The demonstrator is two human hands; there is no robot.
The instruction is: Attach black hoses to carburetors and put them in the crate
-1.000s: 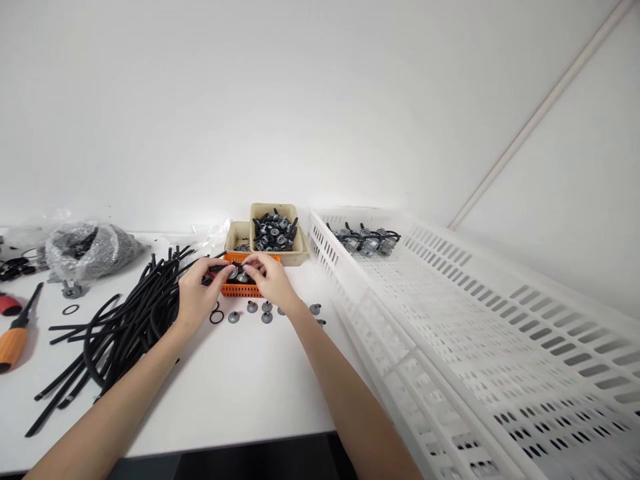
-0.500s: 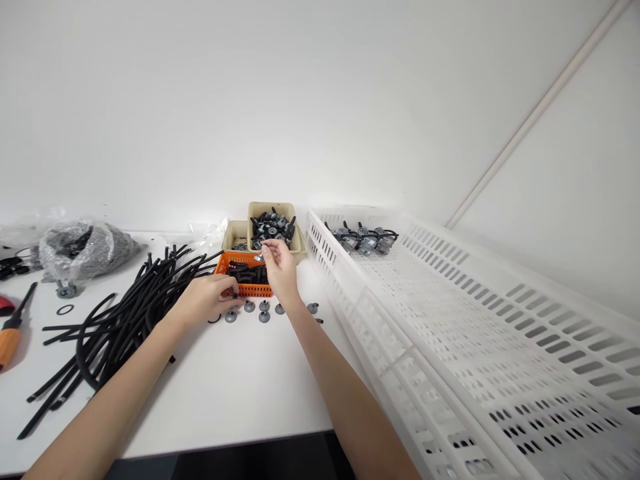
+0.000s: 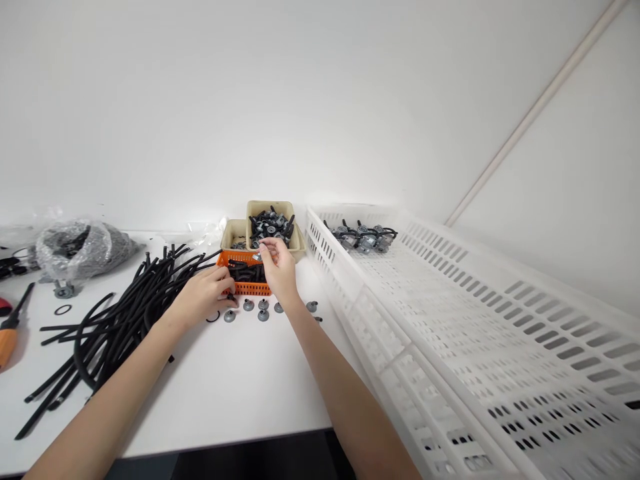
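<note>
My left hand (image 3: pixel 203 297) is closed at the fingertips on a short black tube piece (image 3: pixel 231 297), low over the table at the left front corner of an orange basket (image 3: pixel 253 289). My right hand (image 3: pixel 279 270) pinches a small grey fitting (image 3: pixel 257 256) above that basket. Short black tubes (image 3: pixel 247 273) fill the basket. In front of it several grey round fittings stand on the table, among them one fitting (image 3: pixel 229 316) just below my left fingers and another fitting (image 3: pixel 263 315) farther right. A black ring (image 3: pixel 213 317) lies beside my left hand.
Behind the orange basket, a beige tray (image 3: pixel 270 205) holds fittings with black stems. On the left lie long black hoses (image 3: pixel 113 333), a bubble-wrap bag (image 3: pixel 93 250) and an orange-handled tool (image 3: pixel 7 343). A tall white perforated crate (image 3: pixel 400 320) with several assemblies (image 3: pixel 365 239) borders the right.
My left fingers have shifted slightly and tilted the black tube piece. The right hand keeps its pinch on the grey fitting. The whole view has moved very slightly.
</note>
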